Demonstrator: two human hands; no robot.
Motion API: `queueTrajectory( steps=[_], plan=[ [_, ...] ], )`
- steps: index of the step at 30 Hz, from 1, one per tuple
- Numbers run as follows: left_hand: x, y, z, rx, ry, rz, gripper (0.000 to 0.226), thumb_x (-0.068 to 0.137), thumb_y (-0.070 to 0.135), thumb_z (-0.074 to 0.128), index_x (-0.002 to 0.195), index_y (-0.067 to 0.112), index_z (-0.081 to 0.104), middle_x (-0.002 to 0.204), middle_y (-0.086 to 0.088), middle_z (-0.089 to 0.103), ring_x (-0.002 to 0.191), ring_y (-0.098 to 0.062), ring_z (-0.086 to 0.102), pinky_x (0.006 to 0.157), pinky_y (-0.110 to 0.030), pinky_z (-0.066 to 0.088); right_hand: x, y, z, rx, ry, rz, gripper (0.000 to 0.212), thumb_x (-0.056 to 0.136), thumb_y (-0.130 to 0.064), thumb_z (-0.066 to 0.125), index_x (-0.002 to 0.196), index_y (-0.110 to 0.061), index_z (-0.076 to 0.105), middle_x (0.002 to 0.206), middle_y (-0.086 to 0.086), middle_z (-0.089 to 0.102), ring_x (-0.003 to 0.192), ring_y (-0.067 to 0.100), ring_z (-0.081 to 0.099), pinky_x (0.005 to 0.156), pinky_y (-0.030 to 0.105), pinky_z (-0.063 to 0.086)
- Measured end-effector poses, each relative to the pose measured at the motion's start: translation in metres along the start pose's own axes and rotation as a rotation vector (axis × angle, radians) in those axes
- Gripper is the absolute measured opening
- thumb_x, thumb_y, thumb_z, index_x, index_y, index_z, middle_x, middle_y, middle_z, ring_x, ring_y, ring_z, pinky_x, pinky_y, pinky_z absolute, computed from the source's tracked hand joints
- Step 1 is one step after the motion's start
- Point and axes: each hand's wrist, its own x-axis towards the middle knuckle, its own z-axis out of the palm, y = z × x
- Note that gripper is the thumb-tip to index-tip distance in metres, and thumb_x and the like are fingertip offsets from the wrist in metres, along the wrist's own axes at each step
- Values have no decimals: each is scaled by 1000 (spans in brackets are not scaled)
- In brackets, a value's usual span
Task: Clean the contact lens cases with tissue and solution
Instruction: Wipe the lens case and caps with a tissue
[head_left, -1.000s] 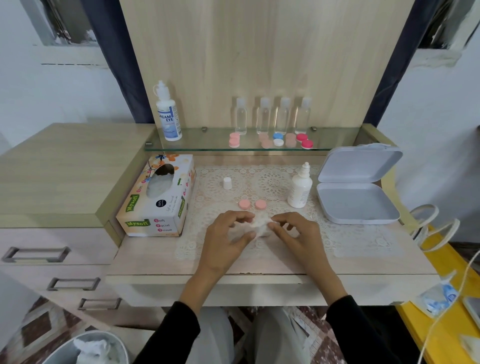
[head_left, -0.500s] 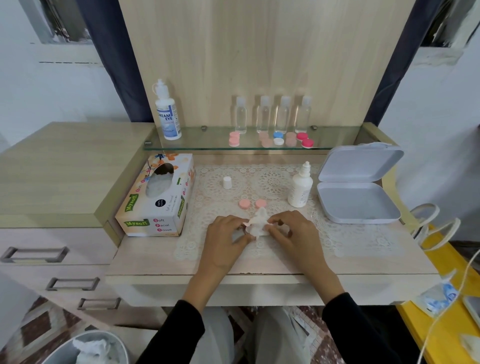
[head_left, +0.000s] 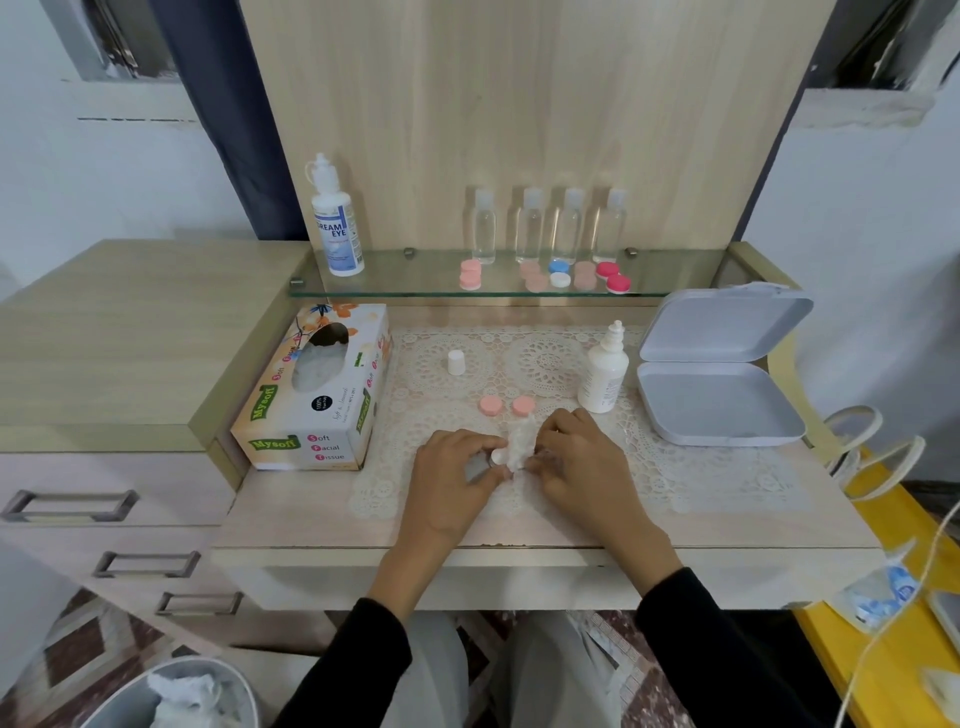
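Lace-covered pull-out tabletop (head_left: 675, 483) below a glass shelf, both hands meeting near its front middle – left hand (head_left: 452, 478) curled, pinching a small lens case (head_left: 497, 458), right hand (head_left: 582, 462) fingers bent, pinching a crumpled tissue (head_left: 519, 441) against it, two pink caps (head_left: 506, 406) just behind.

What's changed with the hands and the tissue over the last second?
The tissue lay flat and hidden between the fingers; now it is bunched upright and pressed into the small case that the left hand holds, with the right hand working it. Neither hand has let go. The two pink caps, the uncapped solution bottle and the tissue box have not moved.
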Motion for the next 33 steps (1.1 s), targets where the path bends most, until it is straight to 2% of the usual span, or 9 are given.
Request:
queueTrajectory(
  steps=[5,9,14,16,18,21,25,29,33],
  plan=[
    [0,2,0,9,2,-15,28,72,18,79,99,25,74,96,11,69,93,-11,55,86,-26,41,9,1,-1,101,-107,70,15,75,-14,72,71,-16,58,84,-8,50,83,11,45,54,20,28],
    [0,1,1,18,1,-23,28,72,18,80,99,25,74,95,10,69,92,-11,55,85,-22,40,6,1,2,315,-119,189,36,75,-10,72,64,-28,42,78,-11,46,71,4,41,58,23,28],
    [1,1,0,19,7,-16,26,73,24,80,98,25,75,95,11,69,91,-8,53,83,-15,36,3,3,1,699,-36,344,17,76,-8,75,70,-12,59,75,-2,54,65,7,44,63,24,36],
    [1,1,0,15,3,-14,26,73,24,79,99,25,75,95,12,69,91,-7,54,84,-13,35,4,5,-1,796,52,368,16,80,-8,74,70,-13,62,74,-4,55,65,5,47,65,22,38],
    [1,0,0,12,-2,-14,26,73,25,79,99,26,74,95,13,69,92,-7,54,84,-14,36,4,6,-1,771,100,365,13,84,-11,71,73,-15,65,76,-4,56,66,4,49,66,22,38],
    [1,-1,-1,19,-15,-7,26,73,25,79,98,29,74,96,15,69,93,-7,55,86,-18,38,2,3,4,675,37,295,8,88,-17,66,81,-16,70,82,-4,58,73,7,52,67,25,39],
    [1,-1,1,12,-1,-21,26,72,24,80,97,26,75,97,13,70,94,-9,56,86,-15,36,2,1,8,397,-92,161,29,89,-37,50,95,-19,71,88,-11,55,88,12,49,73,25,38],
    [1,1,1,30,10,-36,26,72,25,80,97,27,75,94,13,69,93,-10,52,84,-16,37,3,-4,11,287,-60,154,34,90,-37,41,95,-16,68,87,-6,50,85,15,44,71,29,35],
    [-1,3,0,69,14,-22,24,73,25,78,96,27,74,77,17,62,84,-9,47,77,-10,33,2,-4,11,295,-37,201,31,90,-31,41,93,-12,65,86,-2,48,85,17,44,69,28,36]
  ],
)
